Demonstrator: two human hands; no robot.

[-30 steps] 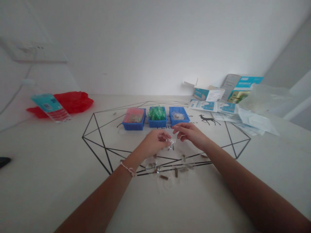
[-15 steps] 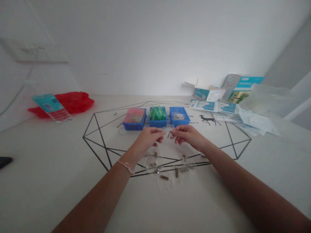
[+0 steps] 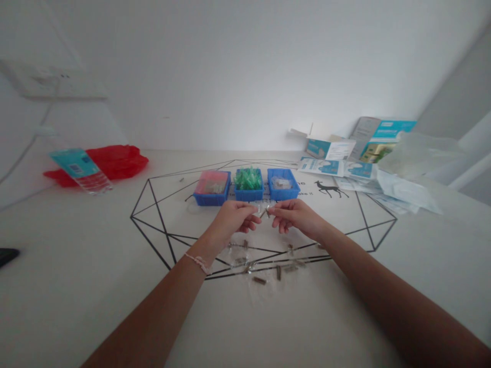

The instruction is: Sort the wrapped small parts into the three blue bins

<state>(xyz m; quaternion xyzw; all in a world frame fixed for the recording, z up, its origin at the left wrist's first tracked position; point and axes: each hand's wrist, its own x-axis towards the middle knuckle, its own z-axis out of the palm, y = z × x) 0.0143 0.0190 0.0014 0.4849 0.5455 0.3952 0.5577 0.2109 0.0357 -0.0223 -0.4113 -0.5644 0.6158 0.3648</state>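
Between my fingertips is a small clear plastic bag [image 3: 260,207] with small dark metal-looking pieces [image 3: 265,212] at it. My left hand [image 3: 240,217] pinches the bag's left side. My right hand [image 3: 288,214] is closed on its right side, fingertips near the pieces. Below my hands, several small clear bags with brown pieces lie on the white table, among them one dark piece [image 3: 259,280] and an upright one [image 3: 279,273]. Just beyond my hands stand a blue bin with a pink sheet [image 3: 212,200], one with green pieces [image 3: 249,195] and one with clear packets [image 3: 284,193].
At the back left lie a red bag [image 3: 117,162] and a clear package with a blue label [image 3: 81,166]. Opened boxes [image 3: 330,149], flat white packets [image 3: 408,190] and a translucent bag [image 3: 418,153] are at the back right. A dark object [image 3: 8,254] shows at the left edge.
My fingertips have come slightly closer together, and the clear bag now shows between both hands. The small pieces there have shifted slightly. The bins and loose bags have not moved.
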